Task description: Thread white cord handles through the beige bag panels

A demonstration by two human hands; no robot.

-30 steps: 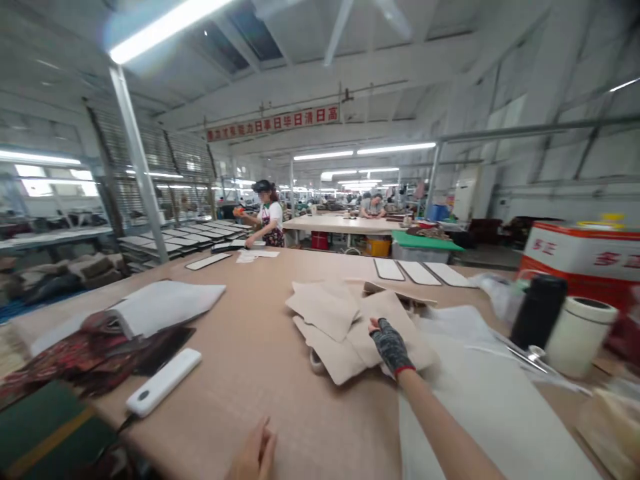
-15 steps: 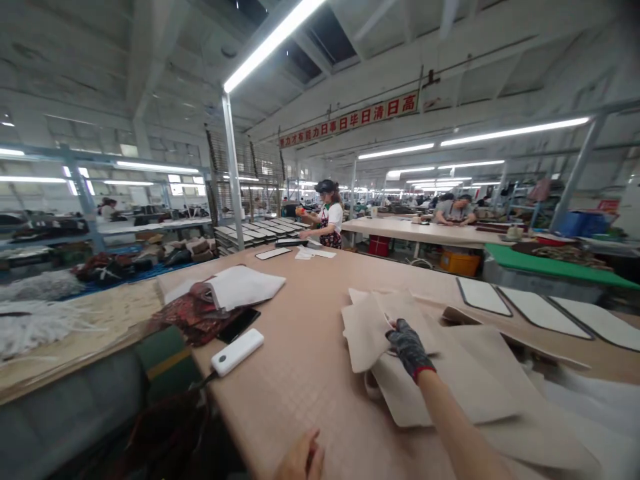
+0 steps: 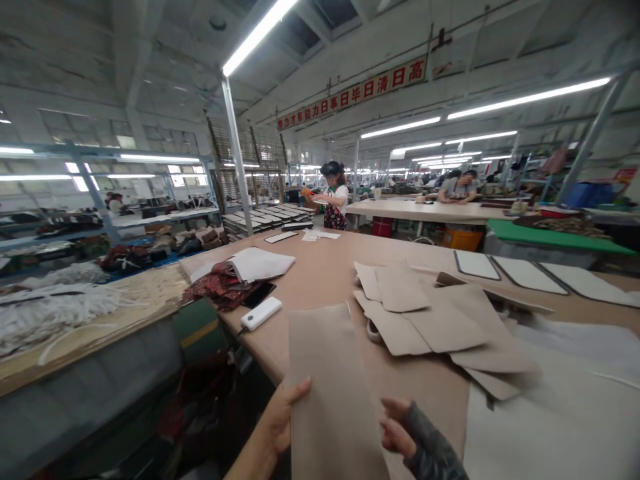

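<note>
At lower centre, a beige panel [image 3: 330,387] is edge-gripped by the left hand [image 3: 280,417], seemingly keeping its face clear; the empty right hand [image 3: 417,437] is half-open

There is room to pass over the pink-brown tabletop [image 3: 323,270], between the white oblong device [image 3: 261,314] at left and the loose pile of flat beige pieces [image 3: 445,323] at right. The long beige rectangular sheet [image 3: 327,387] blocks the near side. Three white, dark-edged panels [image 3: 530,275] lie beyond the pile.

A white device [image 3: 261,314] and black phone [image 3: 259,295] lie near the left edge of the tabletop [image 3: 320,273]. A person [image 3: 336,198] stands beyond the far edge.
</note>
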